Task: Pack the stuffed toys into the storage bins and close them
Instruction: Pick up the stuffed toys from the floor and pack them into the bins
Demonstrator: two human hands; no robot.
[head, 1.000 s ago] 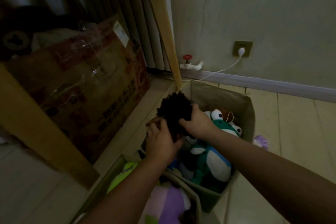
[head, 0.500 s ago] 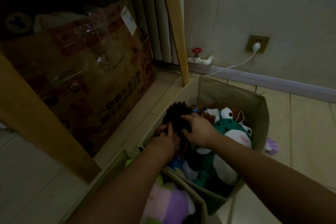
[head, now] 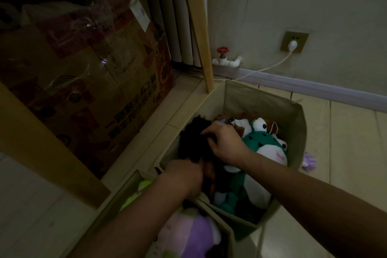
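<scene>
Two hands of yours on black shaggy toy (head: 193,142) inside far fabric bin (head: 293,111): right hand (head: 225,144) curled over its top, left hand (head: 184,174) gripping its lower edge. Green frog toy (head: 261,153) lies just beside. Purple toy (head: 194,234) fills near bin (head: 226,230).

Cardboard box (head: 88,81), wall socket (head: 294,42), red valve (head: 222,50)

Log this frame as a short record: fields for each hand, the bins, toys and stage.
left hand: down in the far bin, fingers hidden behind the black fuzzy toy
right hand: fingers curled on the black fuzzy toy
far bin: open, holds a green frog plush among others
near bin: open, purple plush inside
stage: packing; neither bin closed
</scene>
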